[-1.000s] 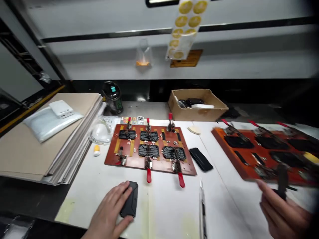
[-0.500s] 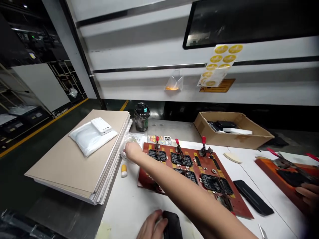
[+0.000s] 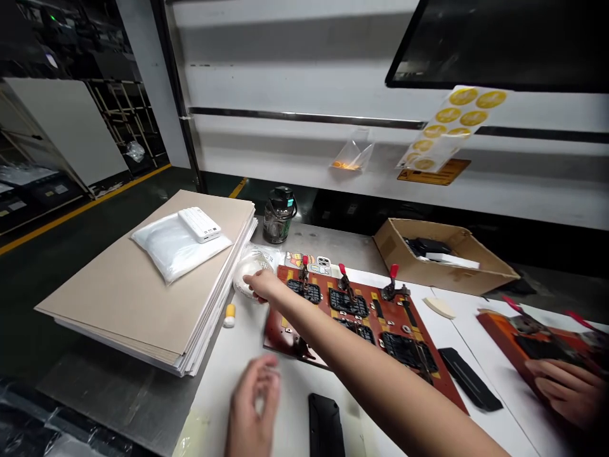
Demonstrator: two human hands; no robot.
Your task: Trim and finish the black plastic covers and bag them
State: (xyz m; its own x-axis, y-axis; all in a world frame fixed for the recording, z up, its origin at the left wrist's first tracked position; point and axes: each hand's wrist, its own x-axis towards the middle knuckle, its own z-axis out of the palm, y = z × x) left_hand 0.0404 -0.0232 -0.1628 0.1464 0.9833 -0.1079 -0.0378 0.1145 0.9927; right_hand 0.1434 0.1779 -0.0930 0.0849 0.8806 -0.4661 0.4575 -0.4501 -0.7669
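White workbench (image 3: 290, 393) across the lower half, a red clamping board (image 3: 280, 333) on it, black phone cases (image 3: 409, 351) held under toggle clamps (image 3: 392, 281). Right hand (image 3: 262, 285) at the board's upper left corner — fingertips on a clear plastic bag (image 3: 248, 274), grip impossible to tell. Left hand (image 3: 252, 406) at bottom centre, blurred, open and empty — just left of a black phone case (image 3: 326, 425) lying flat. Far right, on an orange board (image 3: 495, 336), another person's hand (image 3: 566, 388).

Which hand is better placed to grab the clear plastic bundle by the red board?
The right hand looks better placed: it reaches out with fingers on the clear plastic bundle. The left hand is farther back, beside the black case.
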